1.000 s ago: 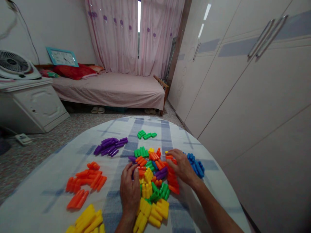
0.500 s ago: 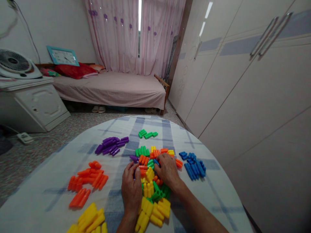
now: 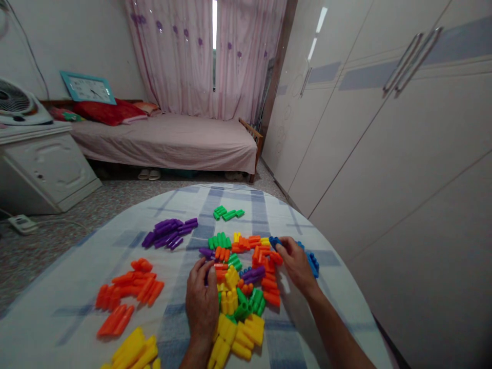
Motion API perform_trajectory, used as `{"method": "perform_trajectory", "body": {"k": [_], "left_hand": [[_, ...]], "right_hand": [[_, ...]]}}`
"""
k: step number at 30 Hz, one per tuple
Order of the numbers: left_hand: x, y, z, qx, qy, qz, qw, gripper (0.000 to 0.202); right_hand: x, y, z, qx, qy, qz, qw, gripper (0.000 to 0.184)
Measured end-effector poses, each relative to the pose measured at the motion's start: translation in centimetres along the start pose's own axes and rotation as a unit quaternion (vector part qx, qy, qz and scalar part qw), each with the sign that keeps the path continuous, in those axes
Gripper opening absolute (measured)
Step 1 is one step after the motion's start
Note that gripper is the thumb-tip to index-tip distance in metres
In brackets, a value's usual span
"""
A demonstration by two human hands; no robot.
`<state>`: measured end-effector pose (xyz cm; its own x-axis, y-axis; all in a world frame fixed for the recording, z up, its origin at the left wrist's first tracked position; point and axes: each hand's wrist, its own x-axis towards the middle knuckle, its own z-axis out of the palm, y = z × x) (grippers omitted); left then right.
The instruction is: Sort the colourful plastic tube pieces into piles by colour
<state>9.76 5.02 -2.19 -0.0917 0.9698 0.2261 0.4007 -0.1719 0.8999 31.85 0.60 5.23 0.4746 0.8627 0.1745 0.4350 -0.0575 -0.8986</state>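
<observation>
Bullet-shaped plastic building blocks in several colours form a cluster in the middle of the table, with yellow blocks (image 3: 229,301), green blocks (image 3: 246,306), orange blocks (image 3: 270,282) and a purple block (image 3: 253,275). My left hand (image 3: 203,297) rests at its left edge, thumb and fingers curled around a purple block that is mostly hidden. My right hand (image 3: 295,260) pinches a blue block (image 3: 275,242) between thumb and fingers, at the cluster's upper right. Behind that hand lie more blue blocks (image 3: 313,265), partly covered.
Separate piles surround the cluster: purple blocks (image 3: 166,233), orange blocks (image 3: 132,287), yellow blocks (image 3: 134,349) and green blocks (image 3: 228,213). A checked cloth covers the round table (image 3: 172,205). Beyond stand a bed (image 3: 172,138), a wardrobe (image 3: 365,154) and a cabinet (image 3: 61,164) with a fan.
My right hand has moved right from the middle of the cluster to the blue pile and taken a blue block. A purple block and orange blocks now show uncovered. My left hand stays put.
</observation>
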Motion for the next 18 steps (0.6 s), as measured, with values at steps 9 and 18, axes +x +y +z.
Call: {"method": "perform_trajectory", "body": {"k": [9,18], "left_hand": [[0.1,0.1,0.0,-0.008,0.001,-0.007,1.000,0.037],[0.0,0.3,0.1,0.000,0.005,0.003,1.000,0.038]], "right_hand": [[0.2,1.2,-2.2,-0.015,0.002,0.013,1.000,0.032],[0.6,3.9,-4.6,-0.459,0.005,-0.071,0.886,0.018]]}}
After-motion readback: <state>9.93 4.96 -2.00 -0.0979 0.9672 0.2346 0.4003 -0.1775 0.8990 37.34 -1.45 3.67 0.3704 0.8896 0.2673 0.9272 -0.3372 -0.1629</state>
